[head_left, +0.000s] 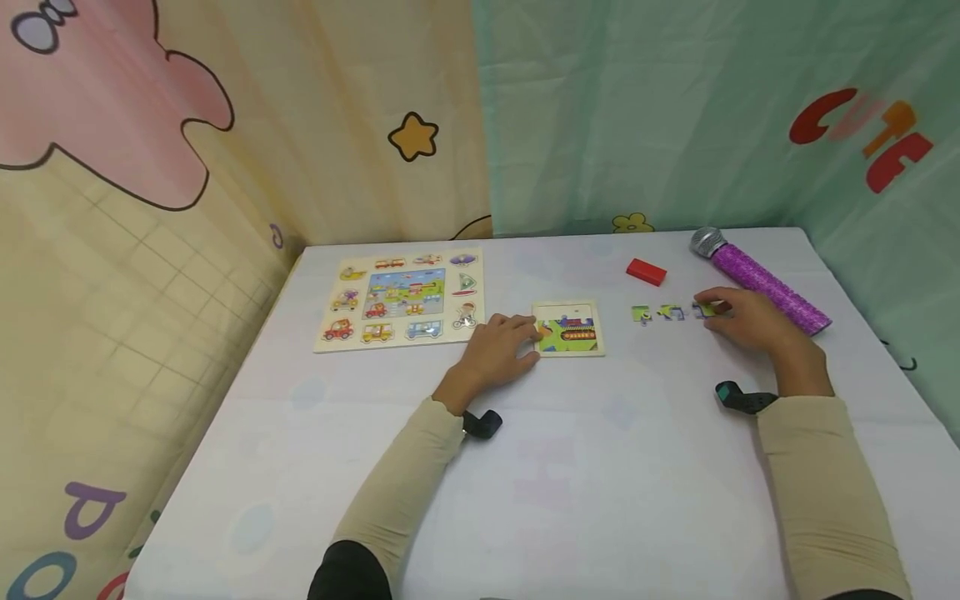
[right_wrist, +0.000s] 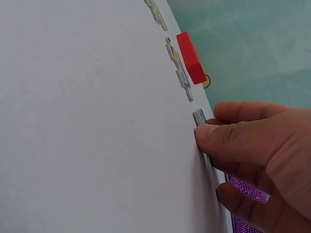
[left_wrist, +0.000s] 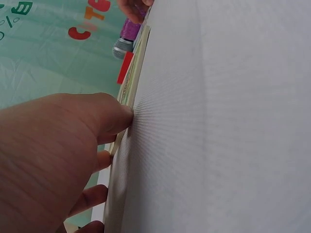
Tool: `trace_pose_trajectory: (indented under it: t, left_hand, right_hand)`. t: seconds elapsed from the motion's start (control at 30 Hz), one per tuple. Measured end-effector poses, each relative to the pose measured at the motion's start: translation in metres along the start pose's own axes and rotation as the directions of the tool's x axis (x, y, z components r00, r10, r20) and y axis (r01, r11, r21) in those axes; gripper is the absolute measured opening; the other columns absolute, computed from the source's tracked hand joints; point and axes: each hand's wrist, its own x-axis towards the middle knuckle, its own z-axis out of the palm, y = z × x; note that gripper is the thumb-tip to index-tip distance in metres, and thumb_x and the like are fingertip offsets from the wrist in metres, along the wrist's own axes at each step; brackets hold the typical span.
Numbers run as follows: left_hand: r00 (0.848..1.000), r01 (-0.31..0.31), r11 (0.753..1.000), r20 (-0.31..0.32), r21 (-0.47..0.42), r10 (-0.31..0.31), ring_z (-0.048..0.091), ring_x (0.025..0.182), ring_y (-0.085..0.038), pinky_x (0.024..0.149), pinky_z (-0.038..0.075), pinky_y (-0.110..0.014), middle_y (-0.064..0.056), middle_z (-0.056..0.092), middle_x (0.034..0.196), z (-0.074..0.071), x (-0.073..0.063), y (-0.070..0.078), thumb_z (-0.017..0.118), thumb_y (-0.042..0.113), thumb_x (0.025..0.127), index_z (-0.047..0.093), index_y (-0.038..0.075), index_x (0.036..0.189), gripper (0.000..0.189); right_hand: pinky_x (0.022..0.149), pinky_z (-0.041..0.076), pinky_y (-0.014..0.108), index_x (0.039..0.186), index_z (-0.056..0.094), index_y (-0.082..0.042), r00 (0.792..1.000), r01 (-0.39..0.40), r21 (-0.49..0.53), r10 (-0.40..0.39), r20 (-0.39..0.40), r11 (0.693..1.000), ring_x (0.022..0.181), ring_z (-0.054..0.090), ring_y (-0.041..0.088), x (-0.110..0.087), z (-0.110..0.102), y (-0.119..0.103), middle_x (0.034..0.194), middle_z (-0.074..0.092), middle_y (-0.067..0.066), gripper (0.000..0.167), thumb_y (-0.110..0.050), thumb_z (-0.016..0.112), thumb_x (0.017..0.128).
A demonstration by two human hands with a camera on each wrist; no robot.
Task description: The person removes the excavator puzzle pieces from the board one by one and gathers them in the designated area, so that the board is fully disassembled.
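A small puzzle board (head_left: 576, 353) in a pale frame lies mid-table, showing a train picture with a bare strip along its top. My left hand (head_left: 497, 350) holds the board at its left edge, thumb at the near corner and fingers along the side. Over to the right, my right hand (head_left: 750, 321) pinches a jigsaw piece (right_wrist: 198, 116) between thumb and fingers, low at the tabletop; much of the piece is hidden by the fingers. Two more pieces lie in line to its left, a green one (head_left: 641, 314) and a green-and-blue one (head_left: 671, 312).
A larger vehicle puzzle board (head_left: 345, 340) lies left of the left hand. Behind the loose pieces is a red block (head_left: 646, 272). A purple glitter microphone (head_left: 772, 279) lies slantwise behind the right hand. Printed curtains (head_left: 637, 108) hang at the table's back edge.
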Motion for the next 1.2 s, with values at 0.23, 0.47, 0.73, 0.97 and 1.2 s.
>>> trace_pose_trajectory:
  t: [0.23, 0.47, 0.73, 0.97, 1.2]
  left_hand:
    - [1.000, 0.003, 1.000, -0.005, -0.005, -0.003, 0.043, 0.135, -0.025, 0.098, 0.042, -0.046, 0.005, 0.045, 0.155, 0.000, 0.000, 0.000, 0.059, 0.043, 0.101, 0.064, 0.029, 0.136, 0.038]
    - [1.000, 0.003, 1.000, 0.009, -0.026, -0.003, 0.043, 0.135, -0.025, 0.099, 0.041, -0.046, 0.004, 0.046, 0.155, 0.004, -0.004, 0.000, 0.061, 0.042, 0.101, 0.064, 0.028, 0.137, 0.039]
    - [1.000, -0.003, 1.000, -0.005, -0.018, 0.003, 0.045, 0.130, -0.024, 0.096, 0.042, -0.044, 0.004, 0.046, 0.154, 0.008, -0.004, -0.003, 0.061, 0.043, 0.100, 0.063, 0.030, 0.138, 0.040]
    - [1.000, -0.007, 0.999, -0.012, -0.040, 0.007, 0.045, 0.129, -0.023, 0.097, 0.042, -0.044, 0.002, 0.045, 0.155, 0.007, -0.004, -0.005, 0.061, 0.043, 0.100, 0.062, 0.030, 0.138, 0.040]
    - [1.000, -0.021, 0.998, -0.015, -0.059, 0.020, 0.045, 0.127, -0.023, 0.096, 0.041, -0.043, 0.002, 0.046, 0.154, 0.000, -0.002, -0.004, 0.061, 0.041, 0.100, 0.060, 0.030, 0.138, 0.040]
  right_hand:
    - [0.101, 0.033, 0.070, 0.142, 0.051, -0.002, 1.000, -0.031, 0.024, 0.031, 0.003, 0.999, 0.125, 0.042, 0.054, 0.000, -0.001, 0.003, 0.135, 0.048, 0.035, 0.046, -0.012, 0.064, 0.099]
    - [0.102, 0.031, 0.070, 0.143, 0.051, -0.003, 0.999, -0.049, 0.048, 0.048, 0.022, 0.998, 0.126, 0.040, 0.054, -0.004, 0.004, 0.008, 0.137, 0.047, 0.036, 0.047, -0.014, 0.064, 0.099]
    - [0.103, 0.029, 0.070, 0.143, 0.050, -0.002, 0.999, -0.027, 0.049, 0.026, 0.020, 0.998, 0.127, 0.040, 0.054, -0.004, 0.007, 0.008, 0.136, 0.047, 0.036, 0.047, -0.011, 0.063, 0.100]
    - [0.104, 0.029, 0.070, 0.145, 0.048, -0.002, 1.000, -0.011, 0.051, 0.010, 0.015, 0.999, 0.128, 0.040, 0.053, -0.002, 0.004, 0.007, 0.139, 0.046, 0.035, 0.047, -0.010, 0.062, 0.100]
    - [0.097, 0.039, 0.067, 0.149, 0.045, -0.003, 0.998, 0.012, 0.078, -0.007, -0.063, 0.997, 0.126, 0.044, 0.052, -0.008, -0.008, -0.008, 0.147, 0.041, 0.029, 0.050, -0.013, 0.060, 0.102]
